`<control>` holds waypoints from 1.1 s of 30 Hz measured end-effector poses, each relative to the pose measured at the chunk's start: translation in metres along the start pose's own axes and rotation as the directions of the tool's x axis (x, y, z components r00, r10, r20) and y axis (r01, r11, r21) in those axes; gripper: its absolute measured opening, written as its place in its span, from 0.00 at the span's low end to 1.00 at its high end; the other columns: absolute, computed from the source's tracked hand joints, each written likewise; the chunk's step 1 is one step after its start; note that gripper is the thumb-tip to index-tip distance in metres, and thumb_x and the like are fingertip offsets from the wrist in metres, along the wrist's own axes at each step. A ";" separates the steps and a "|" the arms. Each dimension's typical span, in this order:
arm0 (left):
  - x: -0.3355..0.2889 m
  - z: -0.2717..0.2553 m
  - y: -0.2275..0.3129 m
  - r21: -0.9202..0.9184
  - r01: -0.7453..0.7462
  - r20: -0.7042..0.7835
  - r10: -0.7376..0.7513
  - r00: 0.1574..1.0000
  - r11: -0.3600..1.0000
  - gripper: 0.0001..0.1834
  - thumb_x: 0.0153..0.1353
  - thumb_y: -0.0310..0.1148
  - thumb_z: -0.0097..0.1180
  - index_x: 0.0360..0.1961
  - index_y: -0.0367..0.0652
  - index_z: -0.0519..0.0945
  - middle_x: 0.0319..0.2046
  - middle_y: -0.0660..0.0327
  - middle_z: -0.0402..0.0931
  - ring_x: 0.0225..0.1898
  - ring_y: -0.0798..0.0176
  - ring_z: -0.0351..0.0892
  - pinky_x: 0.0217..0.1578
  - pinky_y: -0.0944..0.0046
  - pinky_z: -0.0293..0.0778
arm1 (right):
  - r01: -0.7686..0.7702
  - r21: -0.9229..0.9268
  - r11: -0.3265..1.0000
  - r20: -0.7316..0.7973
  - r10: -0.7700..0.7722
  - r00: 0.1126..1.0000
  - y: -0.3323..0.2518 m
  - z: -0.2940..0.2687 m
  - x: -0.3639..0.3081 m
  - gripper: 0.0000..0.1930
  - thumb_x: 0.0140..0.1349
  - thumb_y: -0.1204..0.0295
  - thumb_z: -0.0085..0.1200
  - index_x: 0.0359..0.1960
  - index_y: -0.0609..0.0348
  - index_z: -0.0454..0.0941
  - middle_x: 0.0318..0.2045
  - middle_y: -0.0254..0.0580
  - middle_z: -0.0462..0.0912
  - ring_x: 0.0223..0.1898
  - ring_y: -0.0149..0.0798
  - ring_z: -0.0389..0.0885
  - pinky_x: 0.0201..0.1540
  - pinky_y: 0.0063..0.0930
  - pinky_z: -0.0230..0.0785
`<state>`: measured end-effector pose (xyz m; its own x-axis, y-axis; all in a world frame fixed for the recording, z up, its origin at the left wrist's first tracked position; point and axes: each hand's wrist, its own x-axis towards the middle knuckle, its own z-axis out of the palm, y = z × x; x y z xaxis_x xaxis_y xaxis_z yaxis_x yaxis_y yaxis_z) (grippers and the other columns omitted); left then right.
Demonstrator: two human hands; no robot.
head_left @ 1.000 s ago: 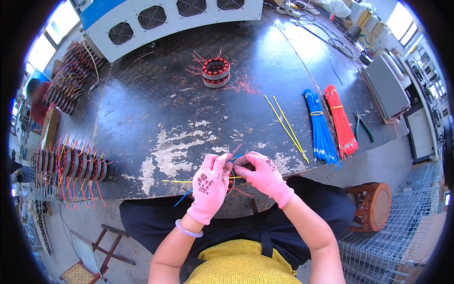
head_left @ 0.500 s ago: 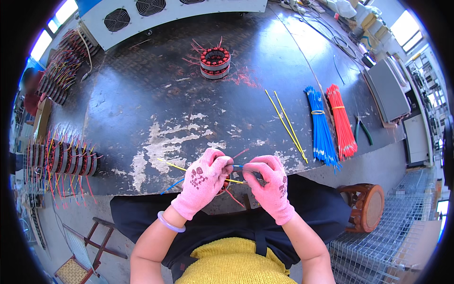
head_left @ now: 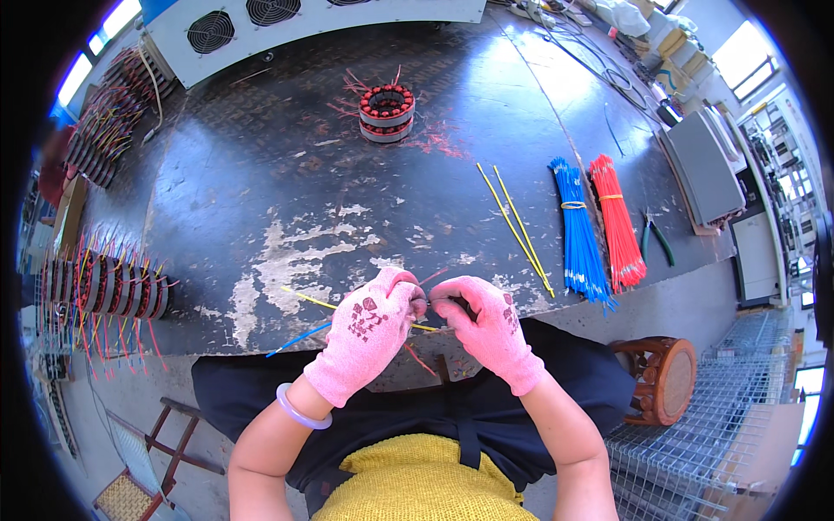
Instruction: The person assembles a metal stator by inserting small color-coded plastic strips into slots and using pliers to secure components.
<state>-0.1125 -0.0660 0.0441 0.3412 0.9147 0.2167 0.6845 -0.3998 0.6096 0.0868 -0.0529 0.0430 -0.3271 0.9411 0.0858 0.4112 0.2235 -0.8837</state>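
My left hand (head_left: 363, 326), in a pink glove, is closed in a pinch just above the table's front edge. A blue wire (head_left: 300, 339) sticks out of its grip to the left. A yellow wire (head_left: 311, 300) passes under the same hand, its other end showing between my hands. Close by on the right, my gloved right hand (head_left: 488, 326) has thumb and forefinger pinched near the left fingertips; what they hold is hidden. Thin red wires (head_left: 421, 358) poke out below the left hand, and their source is covered.
A wound stator (head_left: 387, 113) with red leads stands mid-table. To the right lie two yellow wires (head_left: 521, 230), a blue wire bundle (head_left: 578, 234), a red wire bundle (head_left: 618, 226) and green-handled pliers (head_left: 658, 239). A row of stators (head_left: 109, 285) sits at left; a wooden stool (head_left: 665, 380) stands right.
My hands have drawn closer together, and the blue piece between them no longer shows. More of the blue wire juts out left of my left hand. The whole view has shifted slightly.
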 end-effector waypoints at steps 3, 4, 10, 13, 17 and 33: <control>0.001 0.001 0.002 -0.059 0.009 0.004 -0.008 1.000 0.998 0.09 0.62 0.27 0.63 0.43 0.39 0.81 0.46 0.56 0.78 0.42 0.47 0.83 0.41 0.53 0.79 | 0.008 -0.016 1.000 0.022 -0.007 1.000 0.002 -0.003 0.002 0.06 0.64 0.75 0.60 0.42 0.58 0.83 0.38 0.45 0.86 0.43 0.51 0.85 0.47 0.39 0.77; 0.001 0.001 0.004 -0.098 0.021 0.004 -0.021 1.000 0.995 0.09 0.62 0.27 0.64 0.43 0.39 0.81 0.46 0.56 0.78 0.42 0.47 0.83 0.42 0.53 0.79 | -0.004 -0.020 1.000 0.031 0.005 0.999 0.001 -0.004 0.003 0.06 0.65 0.75 0.60 0.42 0.58 0.82 0.39 0.45 0.86 0.43 0.51 0.85 0.47 0.38 0.77; -0.004 0.017 -0.005 -0.116 -0.039 -0.073 0.031 0.997 0.992 0.10 0.58 0.26 0.67 0.41 0.40 0.82 0.43 0.56 0.81 0.42 0.49 0.83 0.42 0.54 0.79 | -0.213 0.130 0.968 0.173 0.190 0.967 0.003 -0.010 0.012 0.06 0.69 0.74 0.58 0.44 0.62 0.80 0.38 0.42 0.87 0.40 0.37 0.84 0.44 0.30 0.76; -0.001 0.021 -0.004 -0.105 -0.103 -0.100 0.092 0.991 0.989 0.10 0.56 0.25 0.67 0.39 0.41 0.82 0.42 0.57 0.81 0.41 0.50 0.84 0.42 0.55 0.79 | -0.400 0.407 0.821 0.278 0.306 0.910 0.029 -0.002 0.016 0.09 0.71 0.73 0.57 0.48 0.64 0.79 0.39 0.37 0.87 0.35 0.27 0.80 0.43 0.23 0.75; -0.003 0.020 -0.007 -0.097 -0.112 -0.089 0.104 0.991 0.989 0.09 0.56 0.26 0.66 0.39 0.43 0.81 0.41 0.59 0.81 0.41 0.51 0.84 0.41 0.55 0.79 | -0.188 0.108 0.976 0.014 0.188 0.982 0.001 -0.010 -0.001 0.13 0.64 0.70 0.64 0.48 0.62 0.81 0.38 0.41 0.87 0.39 0.36 0.86 0.44 0.30 0.76; -0.003 0.017 -0.008 -0.096 -0.095 -0.042 0.091 0.995 0.991 0.07 0.57 0.25 0.65 0.38 0.43 0.83 0.51 0.59 0.84 0.46 0.52 0.85 0.47 0.55 0.80 | -0.631 0.264 0.730 0.502 0.455 0.735 0.012 -0.015 0.006 0.12 0.71 0.65 0.50 0.38 0.61 0.81 0.28 0.29 0.81 0.32 0.22 0.76 0.35 0.23 0.70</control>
<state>-0.1078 -0.0662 0.0253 0.3752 0.8759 0.3032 0.5836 -0.4774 0.6569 0.1023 -0.0410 0.0401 -0.4810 0.6663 -0.5698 0.2821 -0.4978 -0.8201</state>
